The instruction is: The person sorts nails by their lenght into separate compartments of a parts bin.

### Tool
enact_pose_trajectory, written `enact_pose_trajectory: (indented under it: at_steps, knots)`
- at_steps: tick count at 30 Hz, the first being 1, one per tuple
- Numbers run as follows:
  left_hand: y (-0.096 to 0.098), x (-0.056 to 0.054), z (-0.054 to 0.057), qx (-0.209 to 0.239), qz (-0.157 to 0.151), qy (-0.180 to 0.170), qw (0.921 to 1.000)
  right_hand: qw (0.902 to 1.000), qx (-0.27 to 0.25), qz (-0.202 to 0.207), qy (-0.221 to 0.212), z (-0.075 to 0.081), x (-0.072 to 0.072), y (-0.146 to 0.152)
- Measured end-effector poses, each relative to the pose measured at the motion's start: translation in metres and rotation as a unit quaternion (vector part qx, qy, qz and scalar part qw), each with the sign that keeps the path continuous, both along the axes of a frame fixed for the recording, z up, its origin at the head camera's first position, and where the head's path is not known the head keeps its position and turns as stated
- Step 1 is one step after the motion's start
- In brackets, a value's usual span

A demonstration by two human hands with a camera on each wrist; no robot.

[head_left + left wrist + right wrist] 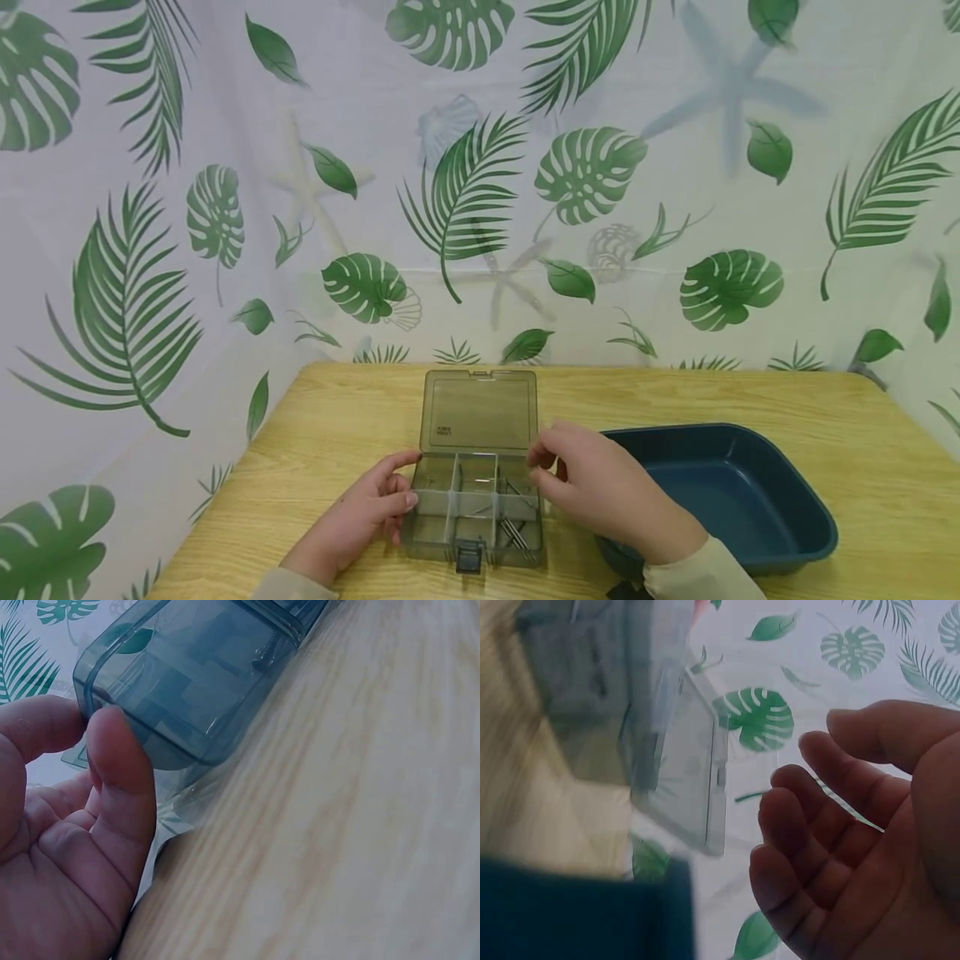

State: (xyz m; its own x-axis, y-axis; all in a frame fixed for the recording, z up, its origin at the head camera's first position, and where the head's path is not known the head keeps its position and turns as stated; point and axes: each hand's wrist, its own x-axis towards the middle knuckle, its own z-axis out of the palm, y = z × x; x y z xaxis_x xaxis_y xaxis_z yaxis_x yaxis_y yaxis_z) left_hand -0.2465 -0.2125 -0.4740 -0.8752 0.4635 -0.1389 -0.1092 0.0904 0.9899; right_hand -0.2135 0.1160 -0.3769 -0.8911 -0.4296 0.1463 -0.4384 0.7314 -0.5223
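on the wooden table point(345, 417) a blue tub point(727, 500), partly behind the right forearm point(667, 525), sits beside an open-lidded divided box point(472, 502), whose left side the left hand point(367, 507) pinches, while the right hand point(588, 473) hovers empty, loosely curled, by the box's right edge, metal rods point(516, 534) lying inside.

One box point(472, 479), one basin point(727, 500), perhaps five rods point(515, 533)

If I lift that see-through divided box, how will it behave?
The divided box looks like thin, rigid plastic, so it should stay stiff and feel light. Its lid is open, so it may swing when lifted. The slim metal pieces lie loose inside, so they could slide or roll if the box tilts.
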Motion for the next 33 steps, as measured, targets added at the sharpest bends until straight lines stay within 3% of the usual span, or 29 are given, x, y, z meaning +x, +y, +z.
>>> enact_pose_trajectory:
  at_steps: [7,13,25,28,33]
  knots:
    - [-0.004,0.001,-0.005,-0.003,0.006,0.0,1.0,0.9998,0.011,-0.006,-0.017,-0.004,0.009,0.032]
    - [-0.002,0.001,-0.002,-0.002,0.0,0.005,1.0,0.9968,0.027,-0.021,-0.073,-0.012,0.011,0.065]
    - [0.004,-0.002,0.0,-0.009,-0.002,0.004,0.9999,0.9743,0.119,-0.061,-0.181,-0.034,0.003,0.142]
    - [0.003,-0.001,-0.002,-0.008,0.0,0.003,1.0,0.9698,0.117,-0.056,-0.207,-0.038,0.002,0.151]
    - [-0.001,-0.001,-0.002,-0.011,0.0,0.005,0.9999,0.972,0.079,-0.033,-0.219,-0.042,0.002,0.152]
